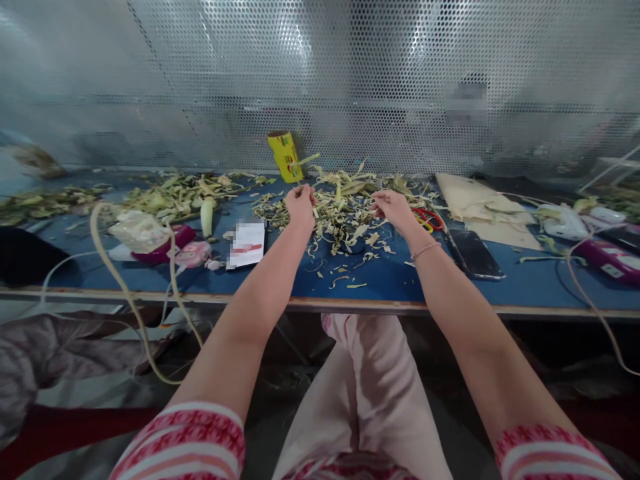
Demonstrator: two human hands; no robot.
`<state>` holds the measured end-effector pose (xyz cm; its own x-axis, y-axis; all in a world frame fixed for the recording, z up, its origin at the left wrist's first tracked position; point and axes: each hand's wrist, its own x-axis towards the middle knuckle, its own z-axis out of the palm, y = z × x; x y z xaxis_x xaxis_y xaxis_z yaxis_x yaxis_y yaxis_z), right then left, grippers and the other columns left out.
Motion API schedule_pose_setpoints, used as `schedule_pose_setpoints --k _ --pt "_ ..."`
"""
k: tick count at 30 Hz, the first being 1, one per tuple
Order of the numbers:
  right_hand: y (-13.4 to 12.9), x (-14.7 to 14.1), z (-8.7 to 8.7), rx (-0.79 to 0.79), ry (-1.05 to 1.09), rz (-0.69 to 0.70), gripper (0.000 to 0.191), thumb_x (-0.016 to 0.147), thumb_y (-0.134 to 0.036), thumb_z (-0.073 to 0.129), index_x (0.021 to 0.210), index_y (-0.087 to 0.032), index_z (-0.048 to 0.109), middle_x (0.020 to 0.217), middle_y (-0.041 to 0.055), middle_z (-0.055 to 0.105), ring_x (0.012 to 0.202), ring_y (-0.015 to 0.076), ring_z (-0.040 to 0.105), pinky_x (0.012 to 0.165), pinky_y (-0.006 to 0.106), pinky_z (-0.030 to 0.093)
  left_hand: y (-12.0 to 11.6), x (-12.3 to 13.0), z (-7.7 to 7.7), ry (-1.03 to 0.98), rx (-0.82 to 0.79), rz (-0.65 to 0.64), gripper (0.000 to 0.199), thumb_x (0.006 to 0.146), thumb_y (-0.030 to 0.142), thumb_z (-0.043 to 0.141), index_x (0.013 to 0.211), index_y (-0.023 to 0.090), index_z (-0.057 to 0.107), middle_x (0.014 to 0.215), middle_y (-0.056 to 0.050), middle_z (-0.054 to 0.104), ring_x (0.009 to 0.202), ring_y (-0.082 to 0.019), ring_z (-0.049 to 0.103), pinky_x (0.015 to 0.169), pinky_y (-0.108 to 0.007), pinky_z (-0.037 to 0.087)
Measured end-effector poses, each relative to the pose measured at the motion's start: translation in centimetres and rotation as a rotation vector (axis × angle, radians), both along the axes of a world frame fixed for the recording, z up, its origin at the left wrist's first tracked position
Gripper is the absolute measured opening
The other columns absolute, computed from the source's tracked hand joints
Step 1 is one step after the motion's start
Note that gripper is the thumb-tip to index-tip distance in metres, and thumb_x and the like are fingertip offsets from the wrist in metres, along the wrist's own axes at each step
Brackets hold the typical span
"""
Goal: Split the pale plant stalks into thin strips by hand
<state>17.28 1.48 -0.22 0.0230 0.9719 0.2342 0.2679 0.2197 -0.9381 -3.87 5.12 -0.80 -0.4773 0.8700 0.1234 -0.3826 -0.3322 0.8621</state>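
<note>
My left hand (301, 205) is closed in a pinch over a heap of dry, pale green plant shreds (345, 210) on the blue table. Just above its fingertips a light green strip (306, 160) crosses in front of a yellow tube (285, 157); whether the fingers hold this strip is unclear. At the heap's right side, my right hand (391, 208) has its thumb and fingertips pressed together, and anything between them is too small to name. Red-and-yellow-handled scissors (429, 219) lie beside my right wrist, partly hidden by it.
A phone with a lit screen (247, 243) lies at left, a dark phone (475, 253) at right. Leafy piles (175, 193), a purple device (163, 243) with hoses, brown paper (487, 210) and another purple device (610, 260) are around. A perforated metal panel (325, 80) stands behind.
</note>
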Motion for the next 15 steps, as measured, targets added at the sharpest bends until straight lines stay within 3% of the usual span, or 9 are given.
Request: schedule_pose_setpoints --k 2,4,6,7,9,12,15 --pt "-0.1 0.0 0.2 0.007 0.008 -0.024 0.017 0.086 -0.011 0.047 0.097 -0.014 0.061 0.069 0.0002 0.064 0.049 0.0069 0.055 0.057 0.022 0.049 -0.2 -0.2 0.5 -0.116 -0.032 0.039 0.022 0.085 0.011 0.053 0.106 0.016 0.052 0.062 0.006 0.054 0.044 -0.001 0.045 0.049 -0.013 0.04" --pt "-0.2 0.0 0.4 0.012 -0.013 -0.043 0.016 0.085 -0.01 0.047 0.093 -0.014 0.06 0.066 -0.0008 0.062 0.046 0.0062 0.053 0.054 0.02 0.047 -0.6 -0.1 0.9 -0.172 -0.051 0.057 0.054 0.084 0.005 0.05 0.133 0.02 0.035 0.063 0.007 0.053 0.046 -0.003 0.05 0.05 -0.014 0.043" --pt "-0.1 0.0 0.4 0.015 -0.036 -0.056 0.014 0.084 -0.009 0.048 0.09 -0.014 0.06 0.063 -0.0015 0.06 0.045 0.0061 0.052 0.052 0.02 0.046 -1.0 0.1 1.1 -0.148 -0.043 0.05 0.073 0.082 0.003 0.05 0.144 0.024 0.018 0.065 0.007 0.054 0.048 -0.004 0.054 0.052 -0.015 0.045" --pt "0.0 0.1 0.3 0.016 -0.044 -0.059 0.013 0.084 -0.01 0.048 0.089 -0.014 0.059 0.062 -0.0016 0.06 0.045 0.0062 0.051 0.052 0.02 0.045 -1.1 0.2 1.0 -0.109 -0.033 0.037 0.075 0.082 0.003 0.051 0.145 0.025 0.018 0.067 0.006 0.056 0.049 -0.004 0.055 0.053 -0.016 0.045" --pt "0.3 0.3 0.2 0.021 -0.066 -0.061 0.013 0.084 -0.011 0.047 0.089 -0.014 0.059 0.063 -0.0011 0.06 0.045 0.0067 0.052 0.052 0.02 0.045 -1.4 0.3 0.9 -0.011 -0.015 0.001 0.064 0.082 0.008 0.054 0.14 0.024 0.034 0.073 0.004 0.061 0.049 -0.004 0.055 0.052 -0.017 0.044" --pt "0.5 0.6 -0.1 0.032 -0.159 -0.064 0.017 0.083 -0.011 0.046 0.091 -0.014 0.061 0.066 0.0007 0.063 0.047 0.0085 0.054 0.055 0.023 0.047 -1.4 0.4 0.6 0.123 -0.009 -0.045 0.03 0.083 0.016 0.056 0.112 0.016 0.062 0.078 -0.001 0.066 0.046 -0.004 0.05 0.051 -0.019 0.042" --pt "0.4 0.6 -0.4 0.06 -0.356 -0.073 0.022 0.082 -0.012 0.046 0.094 -0.014 0.064 0.075 0.0043 0.067 0.059 0.0125 0.06 0.066 0.027 0.05 -1.3 0.4 0.4 0.18 -0.008 -0.043 0.013 0.081 0.015 0.058 0.091 0.013 0.066 0.074 -0.001 0.065 0.045 -0.003 0.047 0.05 -0.019 0.041"
